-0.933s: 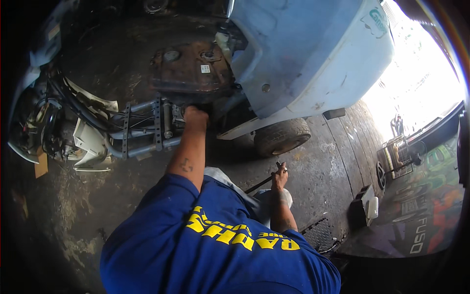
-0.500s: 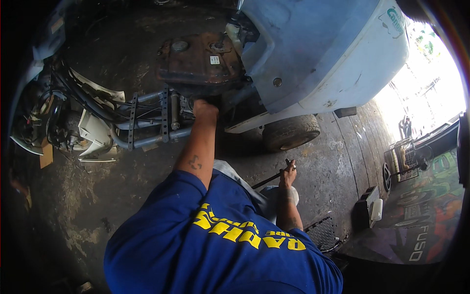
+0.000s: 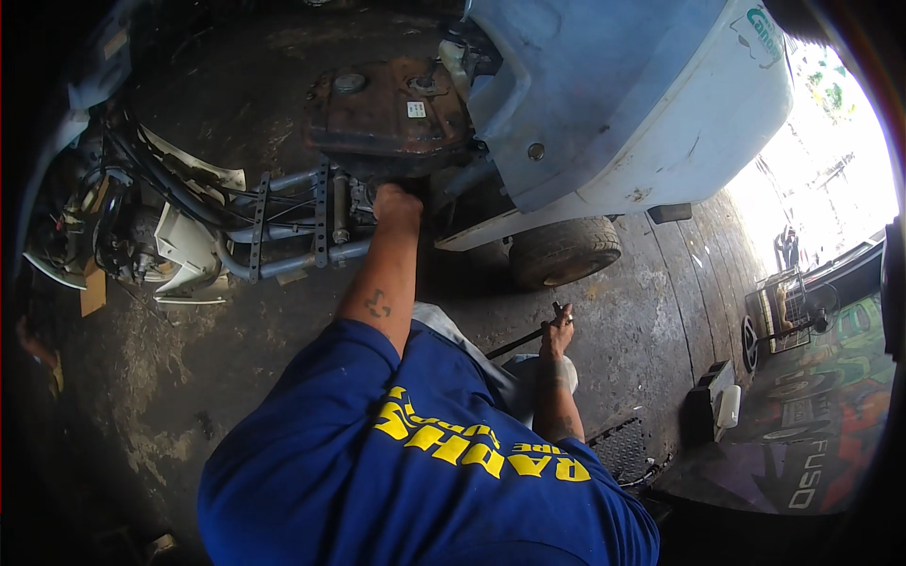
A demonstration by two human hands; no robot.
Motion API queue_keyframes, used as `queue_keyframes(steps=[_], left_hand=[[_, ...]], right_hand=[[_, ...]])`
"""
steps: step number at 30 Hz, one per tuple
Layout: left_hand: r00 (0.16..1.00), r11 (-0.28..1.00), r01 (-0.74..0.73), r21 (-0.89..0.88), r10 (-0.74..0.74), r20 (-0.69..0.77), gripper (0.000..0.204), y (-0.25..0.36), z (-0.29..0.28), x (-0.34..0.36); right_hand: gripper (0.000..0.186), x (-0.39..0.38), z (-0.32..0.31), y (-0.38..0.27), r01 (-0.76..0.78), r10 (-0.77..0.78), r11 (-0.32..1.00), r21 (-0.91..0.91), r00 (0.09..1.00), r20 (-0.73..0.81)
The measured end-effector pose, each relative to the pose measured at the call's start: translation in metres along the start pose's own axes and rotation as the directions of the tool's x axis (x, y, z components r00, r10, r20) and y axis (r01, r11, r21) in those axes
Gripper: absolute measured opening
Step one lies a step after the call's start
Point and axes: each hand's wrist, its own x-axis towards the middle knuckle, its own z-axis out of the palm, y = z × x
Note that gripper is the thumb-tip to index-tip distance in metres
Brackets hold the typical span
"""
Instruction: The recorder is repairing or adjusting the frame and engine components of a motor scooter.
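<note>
Under the lower edge of a rusty brown metal tank [image 3: 377,123], my left hand [image 3: 396,202] reaches into a vehicle's frame. Its fingers are hidden behind the hand and in shadow, so what they touch does not show. Beside that hand lies a thick metal cylinder [image 3: 340,203] between perforated crossbars [image 3: 322,224] and blue-grey tubes [image 3: 300,265]. Lower right, my right hand [image 3: 559,334] is closed around a long dark rod [image 3: 514,345], whose short end sticks up past the fingers.
A blue-and-white vehicle body [image 3: 604,132] stands at upper right above a tyre [image 3: 566,253]. Left are cables and a loose white panel [image 3: 184,247]. A black box [image 3: 706,401], a pedestal fan [image 3: 823,307] and a painted wall [image 3: 840,415] are on the right.
The whole view has shifted slightly. Both hands keep nearly the same places and holds.
</note>
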Motion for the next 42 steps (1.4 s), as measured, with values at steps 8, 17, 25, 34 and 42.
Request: queue_keyframes(steps=[8, 17, 25, 34, 42], left_hand=[[0.986, 0.999, -0.037, -0.007, 0.037, 0.162, 0.039, 0.002, -0.003, -0.007], [0.996, 0.956, -0.046, 0.289, 0.02, 0.092, 0.04, 0.007, 0.0, 0.008], [0.783, -0.347, -0.421, 0.838, 0.327, 0.529, 0.045, 0.013, -0.002, 0.004], [0.84, -0.382, -0.409, 0.829, 0.197, 0.506, 0.042, 0.01, 0.014, 0.045], [0.809, -0.767, -0.265, 0.584, 0.153, 0.568, 0.057, 0.008, 0.011, 0.045]], right_hand=[[0.07, -0.001, -0.002, -0.002, -0.008, 0.008, 1.0, 0.022, 1.0, 0.002], [0.07, -0.004, -0.005, -0.008, -0.024, 0.025, 0.999, 0.047, 1.0, -0.019], [0.071, -0.004, -0.005, -0.007, -0.026, 0.026, 1.0, 0.018, 1.0, 0.001], [0.072, 0.0, -0.006, -0.002, -0.034, 0.035, 0.997, 0.062, 0.999, -0.006], [0.073, 0.0, -0.008, -0.002, 0.007, -0.007, 1.0, 0.018, 1.0, -0.008]])
